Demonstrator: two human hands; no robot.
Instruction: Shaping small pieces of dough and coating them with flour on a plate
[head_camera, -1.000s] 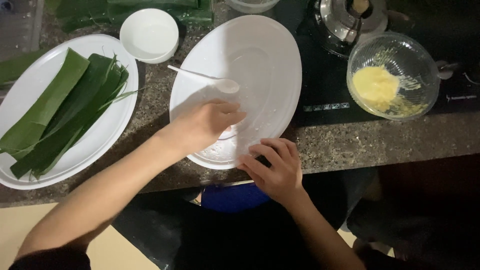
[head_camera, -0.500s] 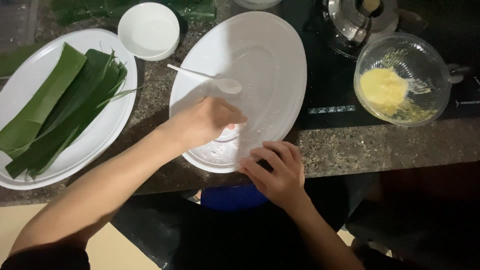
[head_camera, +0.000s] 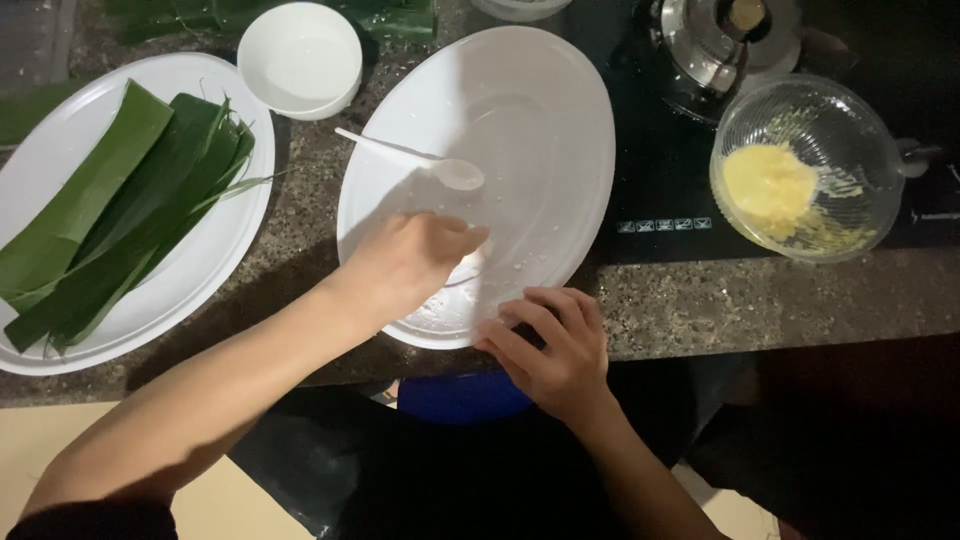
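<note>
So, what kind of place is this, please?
Most likely a home kitchen: a speckled dark stone counter, a shiny metal kettle on a black glass cooktop, and a white oval plate of green leaves.

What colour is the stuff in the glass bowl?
Pale yellow, seen in the head view: the mash in the glass bowl.

left hand (head_camera: 415, 265): palm down on the near part of the white oval platter (head_camera: 540, 120), fingers curled over something white
right hand (head_camera: 555, 345): at the platter's six o'clock rim, fingers bent on the edge
white spoon (head_camera: 420, 160): lying on the platter at ten o'clock
glass bowl (head_camera: 860, 130): three o'clock, yellow paste inside
green leaves (head_camera: 110, 215): on another white plate (head_camera: 210, 275), nine o'clock
small white bowl (head_camera: 298, 58): eleven o'clock
</note>
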